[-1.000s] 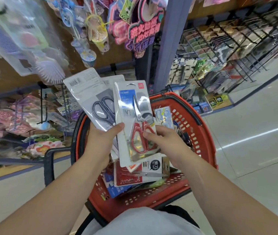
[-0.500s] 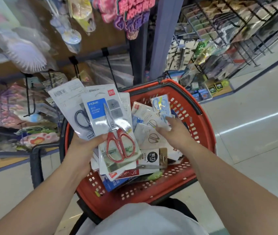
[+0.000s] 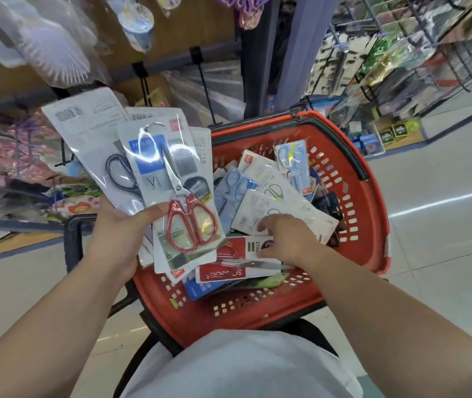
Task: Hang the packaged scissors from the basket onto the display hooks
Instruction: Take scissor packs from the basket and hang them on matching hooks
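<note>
While left hand (image 3: 120, 225) grips a fan of scissor packs (image 3: 154, 156), red-handled pair on top, above the left edge of the red basket (image 3: 368, 222), right hand (image 3: 286, 239) sits inside the basket with bent fingers on a white pack (image 3: 253, 209), hold unclear.

I read bright, even shop light from overhead, with only soft shadows. A white streak of glare crosses the clear front scissors pack (image 3: 154, 168), and a pale stripe shines on the floor (image 3: 444, 201) at three o'clock. Hanging goods (image 3: 53, 50) at ten and racks (image 3: 401, 61) at one are motion-smeared; edges bow outward.
</note>
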### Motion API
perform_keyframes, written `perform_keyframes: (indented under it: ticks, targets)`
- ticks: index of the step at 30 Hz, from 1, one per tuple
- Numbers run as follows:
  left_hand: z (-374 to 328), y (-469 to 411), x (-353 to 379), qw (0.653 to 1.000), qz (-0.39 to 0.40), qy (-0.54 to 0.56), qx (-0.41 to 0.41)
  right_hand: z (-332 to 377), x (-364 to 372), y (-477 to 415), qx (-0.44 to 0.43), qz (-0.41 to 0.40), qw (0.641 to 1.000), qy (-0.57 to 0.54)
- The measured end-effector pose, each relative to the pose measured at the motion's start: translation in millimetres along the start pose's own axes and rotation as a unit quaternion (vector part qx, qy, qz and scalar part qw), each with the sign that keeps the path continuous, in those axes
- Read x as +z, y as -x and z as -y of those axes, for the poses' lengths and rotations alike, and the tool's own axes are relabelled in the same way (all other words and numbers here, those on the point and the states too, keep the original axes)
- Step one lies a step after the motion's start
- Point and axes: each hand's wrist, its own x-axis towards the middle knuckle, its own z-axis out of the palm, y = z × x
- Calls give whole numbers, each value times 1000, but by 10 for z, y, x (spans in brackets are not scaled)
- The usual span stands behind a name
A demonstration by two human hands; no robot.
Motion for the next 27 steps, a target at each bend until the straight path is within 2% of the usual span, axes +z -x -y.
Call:
perform_keyframes:
  ticks: [5, 9, 11, 13, 18, 21, 25, 27]
  targets:
    - [-79, 142, -64, 1000, -7, -12, 28, 141, 81, -55, -20, 41, 988, 147]
    - [-21, 160, -133, 1000, -14, -9, 21, 80, 12, 30, 7, 77, 994, 75]
    - [8, 167, -155, 1000, -15, -2, 19, 24, -196, 86, 34, 49, 996, 67]
    - [19, 186, -148, 1000, -15, -1, 18, -17, -434, 118, 65, 13, 992, 107]
    - [1, 216, -71, 1000, -13, -8, 12, 16, -978, 182, 191, -37, 962, 192]
    - [8, 209, -24, 1000, -20, -7, 7, -65, -1020, 208, 214, 1, 966, 148]
    - [47, 164, 7, 1000, -11, 5, -2, -227, -942, 357, 163, 97, 982, -9]
    - [64, 155, 35, 1000, -12, 8, -2, -250, -900, 501, 145, 116, 982, -33]
